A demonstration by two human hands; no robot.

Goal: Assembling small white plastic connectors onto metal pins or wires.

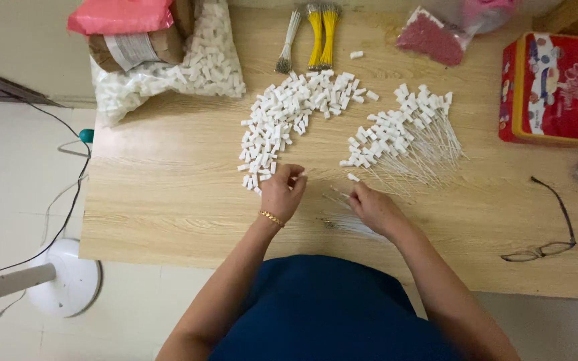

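Observation:
My left hand [282,192] rests on the wooden table [168,194] at the near end of a loose pile of small white plastic connectors [289,113], fingers curled as if pinching one. My right hand [372,206] lies just right of it, fingertips at a single white connector [353,178] and over a few thin clear wires [342,220]. Whether it grips them is hard to tell. Beyond my right hand lies a heap of finished wires with white connectors on their ends [406,134].
Yellow and white wire bundles [316,37] lie at the far edge. A clear bag of white connectors [195,63], a pink packet [120,15], a bag of red bits [433,37], a red tin [550,87] and glasses [550,230] surround the work. A fan base [65,277] stands on the floor.

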